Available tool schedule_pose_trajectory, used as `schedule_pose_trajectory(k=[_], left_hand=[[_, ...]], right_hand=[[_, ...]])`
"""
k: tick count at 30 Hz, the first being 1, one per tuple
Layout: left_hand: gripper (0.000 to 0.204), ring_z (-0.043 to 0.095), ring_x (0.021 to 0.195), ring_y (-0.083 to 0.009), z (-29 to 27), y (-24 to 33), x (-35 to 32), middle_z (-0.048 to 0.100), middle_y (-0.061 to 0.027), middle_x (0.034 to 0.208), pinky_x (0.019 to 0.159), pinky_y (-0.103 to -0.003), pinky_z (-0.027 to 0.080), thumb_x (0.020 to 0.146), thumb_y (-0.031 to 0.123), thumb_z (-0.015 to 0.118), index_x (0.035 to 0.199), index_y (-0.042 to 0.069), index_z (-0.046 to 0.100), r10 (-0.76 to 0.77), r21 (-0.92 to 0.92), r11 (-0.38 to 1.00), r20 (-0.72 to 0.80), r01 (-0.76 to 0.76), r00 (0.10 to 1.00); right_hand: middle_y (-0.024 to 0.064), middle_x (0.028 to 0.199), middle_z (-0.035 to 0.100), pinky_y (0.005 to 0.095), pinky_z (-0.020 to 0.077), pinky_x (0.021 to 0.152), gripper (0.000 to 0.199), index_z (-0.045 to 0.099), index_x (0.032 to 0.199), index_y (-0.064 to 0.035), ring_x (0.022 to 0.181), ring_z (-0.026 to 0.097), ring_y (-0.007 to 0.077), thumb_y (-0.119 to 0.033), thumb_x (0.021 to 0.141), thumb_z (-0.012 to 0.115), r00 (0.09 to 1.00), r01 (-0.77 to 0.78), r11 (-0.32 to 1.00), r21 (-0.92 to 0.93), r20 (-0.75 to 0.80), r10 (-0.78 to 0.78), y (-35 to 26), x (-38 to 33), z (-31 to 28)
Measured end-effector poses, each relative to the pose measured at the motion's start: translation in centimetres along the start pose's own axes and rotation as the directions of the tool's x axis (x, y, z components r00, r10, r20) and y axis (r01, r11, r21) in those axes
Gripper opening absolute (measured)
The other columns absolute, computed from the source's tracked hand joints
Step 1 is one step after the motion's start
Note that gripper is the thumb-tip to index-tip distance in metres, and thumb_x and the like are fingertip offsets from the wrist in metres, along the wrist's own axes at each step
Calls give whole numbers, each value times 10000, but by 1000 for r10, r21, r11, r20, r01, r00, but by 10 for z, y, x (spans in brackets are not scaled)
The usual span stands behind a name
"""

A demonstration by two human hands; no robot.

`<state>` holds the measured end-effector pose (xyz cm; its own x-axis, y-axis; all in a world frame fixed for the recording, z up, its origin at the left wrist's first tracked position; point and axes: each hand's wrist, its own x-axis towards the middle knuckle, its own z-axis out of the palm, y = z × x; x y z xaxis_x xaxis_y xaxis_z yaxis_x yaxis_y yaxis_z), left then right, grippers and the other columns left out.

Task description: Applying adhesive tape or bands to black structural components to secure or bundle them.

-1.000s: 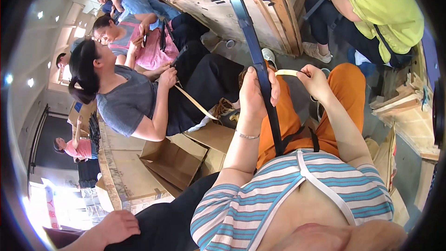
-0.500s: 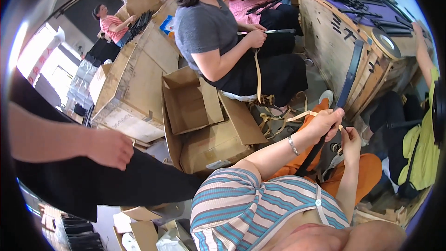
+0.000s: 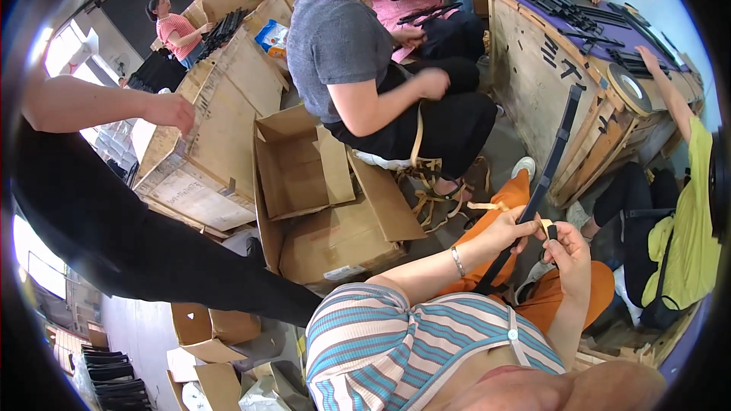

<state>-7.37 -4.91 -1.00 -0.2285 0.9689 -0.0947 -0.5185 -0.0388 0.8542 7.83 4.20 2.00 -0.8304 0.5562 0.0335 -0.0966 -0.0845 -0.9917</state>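
Observation:
My left hand [image 3: 509,233], with a silver bracelet at the wrist, is closed round a long, narrow black bar [image 3: 554,154]. The bar slants from far right down toward my lap. Just right of it, my right hand [image 3: 569,253] pinches a short piece of black tape [image 3: 551,233] with cream backing showing at its upper end. The fingertips of both hands are close together. A loose strip of cream backing [image 3: 484,206] sticks out left of my left hand, above my orange trousers [image 3: 509,196].
Left of my knees stands an open cardboard box [image 3: 346,247]. Ahead, a seated co-worker in grey [image 3: 335,38] has cream strips about the feet. At right, a wooden crate [image 3: 525,68] bears black bars and a tape roll [image 3: 630,87]. A person's arm [image 3: 99,110] reaches in from the left.
My hands have shifted slightly down; the bar's upper end has swung a little left. Black tape now shows at my right fingertips. The bystander's arm at left has risen.

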Motion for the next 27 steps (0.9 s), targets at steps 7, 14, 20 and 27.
schedule_pose_trajectory(k=[7,14,20,27], left_hand=[[106,409,432,-41,-10,-1,-4,626,-36,758,386,-173,283,852,151,594,870,58,548,66,-54,996,-78,-71,995],[123,416,411,-45,-12,1,-11,623,-39,733,368,-175,292,870,181,576,883,67,533,117,-17,993,-102,-119,988],[115,411,390,-47,-9,2,-12,594,-32,661,355,-179,290,856,158,576,825,73,506,69,35,997,-136,-65,988],[101,405,386,-51,-15,-1,-12,552,-15,611,353,-184,286,844,131,580,824,70,503,64,22,998,-187,-61,980]], right_hand=[[74,849,612,174,435,541,466,400,1247,11,642,558,80,19,803,542,989,-138,990,3,-45,138,12,-7,-4],[90,786,626,174,420,507,579,257,1342,25,560,542,86,-25,837,536,975,-197,979,-49,-115,190,25,-7,-5],[81,743,615,170,356,441,492,277,1332,25,482,458,60,-144,915,474,963,-222,975,-7,-157,218,29,-3,-12],[52,664,591,151,320,395,494,273,1342,10,422,397,34,-121,908,470,978,-73,968,-242,-206,22,3,-2,3]])
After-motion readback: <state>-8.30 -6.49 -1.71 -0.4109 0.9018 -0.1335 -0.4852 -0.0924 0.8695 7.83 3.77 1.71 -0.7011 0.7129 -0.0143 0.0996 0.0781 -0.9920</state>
